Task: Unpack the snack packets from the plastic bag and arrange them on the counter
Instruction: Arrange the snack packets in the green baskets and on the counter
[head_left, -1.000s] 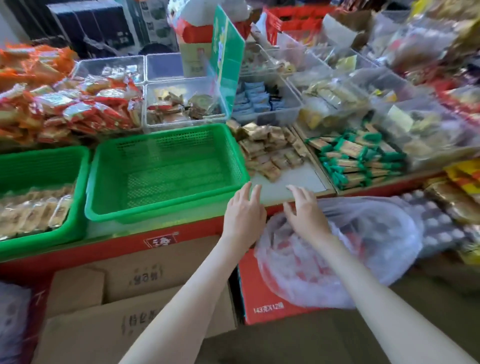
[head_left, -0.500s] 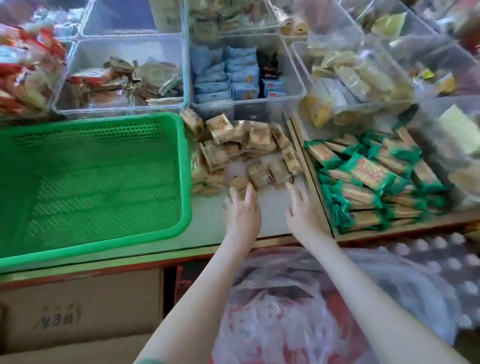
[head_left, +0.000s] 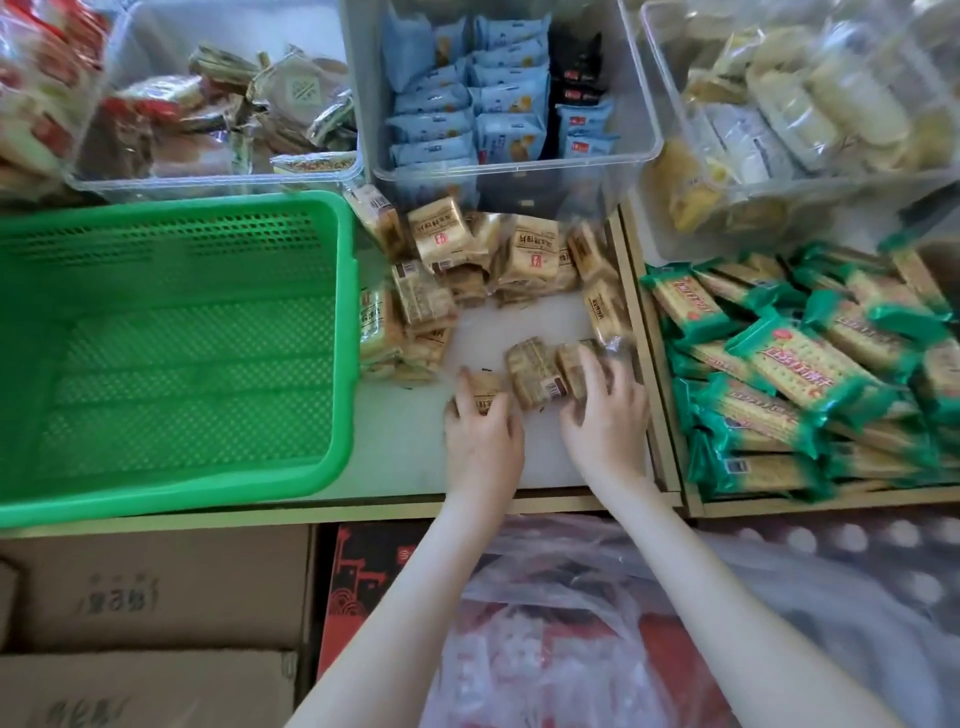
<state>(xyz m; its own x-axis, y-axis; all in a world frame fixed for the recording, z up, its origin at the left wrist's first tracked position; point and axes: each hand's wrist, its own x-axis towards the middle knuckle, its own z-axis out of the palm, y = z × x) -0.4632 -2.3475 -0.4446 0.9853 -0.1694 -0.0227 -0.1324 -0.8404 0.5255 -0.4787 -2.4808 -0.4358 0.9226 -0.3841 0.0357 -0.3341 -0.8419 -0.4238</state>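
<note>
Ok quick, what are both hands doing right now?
Left hand: grips a tan packet.
Right hand: open, fingers pressing the neighbouring packet.
</note>
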